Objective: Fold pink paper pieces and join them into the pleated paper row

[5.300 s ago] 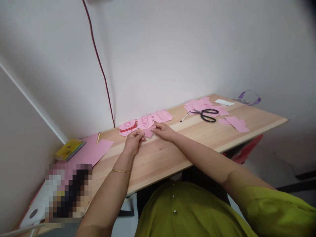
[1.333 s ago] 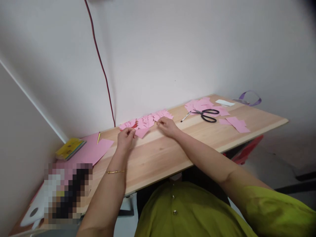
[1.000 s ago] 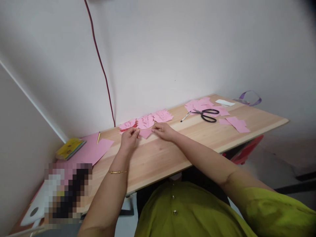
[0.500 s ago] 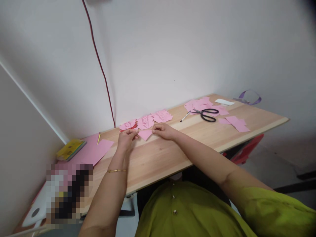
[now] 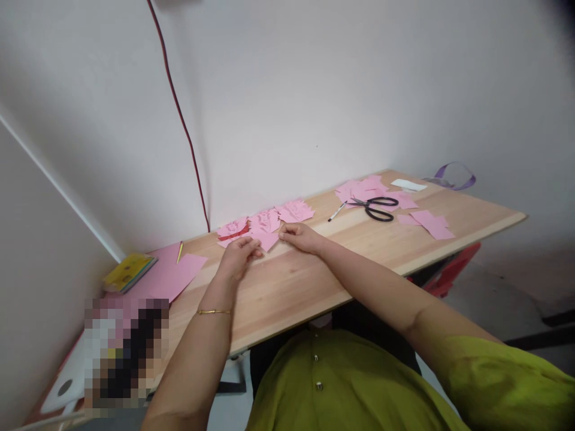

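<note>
While I watch through the head camera, I list: one small pink sheet [image 5: 269, 241], between the hands, just in front of the crinkled pink pieces [image 5: 266, 221]; whether it touches the table [image 5: 291, 275], I cannot tell. Left hand [image 5: 238, 257]: thumb and fingers narrow, pinching its left side. Right hand [image 5: 303, 237]: fingertips together on its right corner. One red strip [image 5: 234, 234], on the leftmost crinkled piece. One pair of black-handled scissors [image 5: 375, 206], well to the right, beside a pen [image 5: 338, 211].

With the wall [image 5: 269, 108] at twelve, the wooden table [image 5: 291, 281] carries pink sheets [image 5: 179, 278] at nine; crinkled pink cutouts [image 5: 295, 211] at eleven; pen [image 5: 337, 211], pink scraps [image 5: 359, 190], black-handled scissors [image 5: 368, 206] at one; white strip [image 5: 408, 185], loose pink pieces [image 5: 432, 225] at two.
</note>
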A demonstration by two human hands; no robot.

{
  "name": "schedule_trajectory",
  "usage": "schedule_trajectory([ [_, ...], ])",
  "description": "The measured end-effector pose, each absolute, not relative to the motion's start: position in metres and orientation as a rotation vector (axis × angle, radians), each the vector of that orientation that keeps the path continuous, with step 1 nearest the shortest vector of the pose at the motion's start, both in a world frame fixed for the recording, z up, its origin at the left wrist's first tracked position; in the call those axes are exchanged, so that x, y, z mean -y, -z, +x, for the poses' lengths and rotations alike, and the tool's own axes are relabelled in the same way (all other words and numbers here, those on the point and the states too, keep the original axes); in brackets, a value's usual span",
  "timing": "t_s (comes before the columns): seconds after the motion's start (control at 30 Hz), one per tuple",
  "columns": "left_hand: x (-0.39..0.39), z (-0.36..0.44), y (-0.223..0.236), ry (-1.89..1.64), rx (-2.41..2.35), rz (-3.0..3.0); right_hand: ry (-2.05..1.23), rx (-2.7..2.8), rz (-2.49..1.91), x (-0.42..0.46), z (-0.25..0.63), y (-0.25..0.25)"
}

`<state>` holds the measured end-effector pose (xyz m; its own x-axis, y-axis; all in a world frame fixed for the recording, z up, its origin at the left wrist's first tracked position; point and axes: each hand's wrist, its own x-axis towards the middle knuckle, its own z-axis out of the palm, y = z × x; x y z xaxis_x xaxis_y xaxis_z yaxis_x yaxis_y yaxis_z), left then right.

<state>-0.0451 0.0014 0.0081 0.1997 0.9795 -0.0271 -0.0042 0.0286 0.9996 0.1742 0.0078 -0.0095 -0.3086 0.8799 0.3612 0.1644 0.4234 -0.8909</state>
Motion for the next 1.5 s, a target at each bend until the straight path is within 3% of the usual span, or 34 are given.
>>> schedule_trajectory([
  [0.43, 0.003, -0.033, -0.002, -1.121, -1.121, 1.375, -1.032, 1.763, -0.911, -0.003, 0.17, 0.01],
  [0.9, 0.009, -0.027, 0.001, -0.941, -1.211, 1.553, -1.049, 1.858, -0.895, 0.001, 0.165, 0.008],
  [1.5, 0.004, -0.029, 0.001, -1.15, -1.011, 1.363, -1.214, 1.88, -0.814, 0.0, 0.167, 0.01],
])
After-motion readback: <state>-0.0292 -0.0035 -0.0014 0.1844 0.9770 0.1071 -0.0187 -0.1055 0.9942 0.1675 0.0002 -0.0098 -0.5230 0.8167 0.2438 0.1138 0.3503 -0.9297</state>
